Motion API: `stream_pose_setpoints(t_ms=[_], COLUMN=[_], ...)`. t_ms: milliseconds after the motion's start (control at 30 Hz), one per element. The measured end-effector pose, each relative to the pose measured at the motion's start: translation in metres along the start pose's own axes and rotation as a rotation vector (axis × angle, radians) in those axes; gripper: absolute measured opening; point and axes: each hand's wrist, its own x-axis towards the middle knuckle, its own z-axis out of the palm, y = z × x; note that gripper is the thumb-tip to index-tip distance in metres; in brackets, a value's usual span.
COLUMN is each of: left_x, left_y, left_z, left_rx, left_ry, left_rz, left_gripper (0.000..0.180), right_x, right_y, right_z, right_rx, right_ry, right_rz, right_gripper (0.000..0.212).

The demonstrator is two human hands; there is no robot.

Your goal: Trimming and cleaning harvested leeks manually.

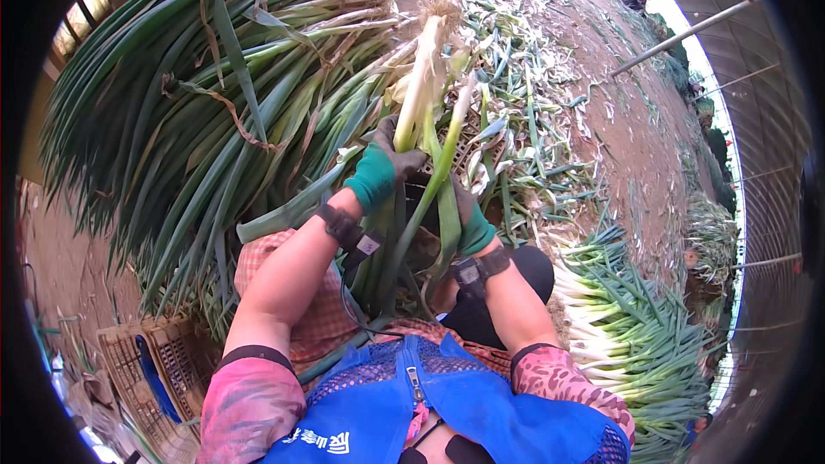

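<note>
The dark-coated fingers [411, 160] of the person's left hand [375, 170], in a green glove, are wrapped round the pale stalk of a leek [421, 77], which is held up in front of the body with its roots [442, 9] pointing away. The right hand [473, 222], in a matching glove, is just beside the leek's hanging green leaves; its fingers are mostly hidden behind them, so how tightly they close cannot be told. An outer leaf [457, 120] splays to the right of the stalk. Both wrists wear dark strapped devices [471, 274]. Left of the leek lies a large heap of untrimmed leeks [198, 103], roots facing away from the person. Beyond and to the right, leaf scraps [537, 77] litter the brown soil [640, 163]. Near the right elbow lies a pile of clean white-stalked leeks [614, 318]. At lower left, a tan plastic crate [116, 348] stands near the heap.
</note>
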Motion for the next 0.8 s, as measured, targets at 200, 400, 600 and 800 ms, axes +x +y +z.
stream_pose_setpoints(t_ms=[200, 400, 600, 800], left_x=[-0.009, -0.014, -0.036, -0.020], left_y=[0.006, -0.007, 0.031, 0.002], left_z=[0.014, 0.016, 0.022, 0.011], left_rx=[-0.060, -0.107, -0.043, 0.203], left_ry=[-0.039, 0.044, -0.440, -0.765], left_rz=[0.060, -0.033, -0.148, 0.243], left_gripper=[0.067, 0.055, 0.035, 0.030], right_x=[-0.017, -0.002, -0.010, 0.019], right_y=[-0.053, -0.103, -0.216, -0.173], right_z=[0.045, 0.001, -0.034, -0.059], right_rx=[-0.295, -0.908, -1.602, -0.435], right_ry=[0.037, 0.267, 0.333, -0.378], right_rz=[-0.256, -0.504, -1.242, -0.758], right_gripper=[0.052, 0.037, 0.042, 0.047])
